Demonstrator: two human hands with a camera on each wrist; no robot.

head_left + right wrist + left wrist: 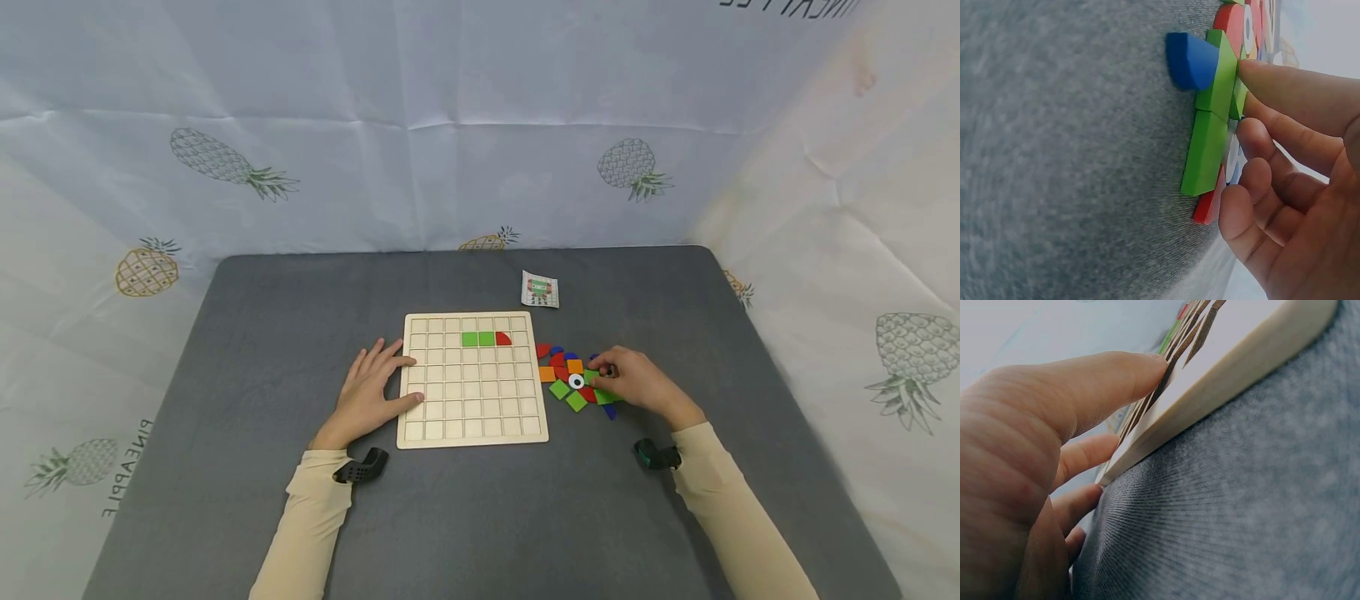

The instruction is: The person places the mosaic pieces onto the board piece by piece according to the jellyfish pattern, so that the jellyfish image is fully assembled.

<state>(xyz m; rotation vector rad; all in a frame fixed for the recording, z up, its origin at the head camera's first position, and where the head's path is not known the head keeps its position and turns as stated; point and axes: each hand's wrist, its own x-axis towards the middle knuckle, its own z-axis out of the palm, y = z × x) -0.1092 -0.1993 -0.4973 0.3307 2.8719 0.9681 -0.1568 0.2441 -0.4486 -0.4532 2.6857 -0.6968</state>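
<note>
Head view: the left hand (371, 392), fingers extended, touches the grid board (471, 409) from the left; to the right, the right hand (637, 380) pinches a green tile (591, 377) among loose pieces (559, 389). Left wrist view: light thumb pressure should suffice. Right wrist view: best lifted straight up, sparing neighbours.

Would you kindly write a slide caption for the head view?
The left hand touches the edge of a gridded board while the right hand pinches a green tile among loose coloured pieces.
</note>
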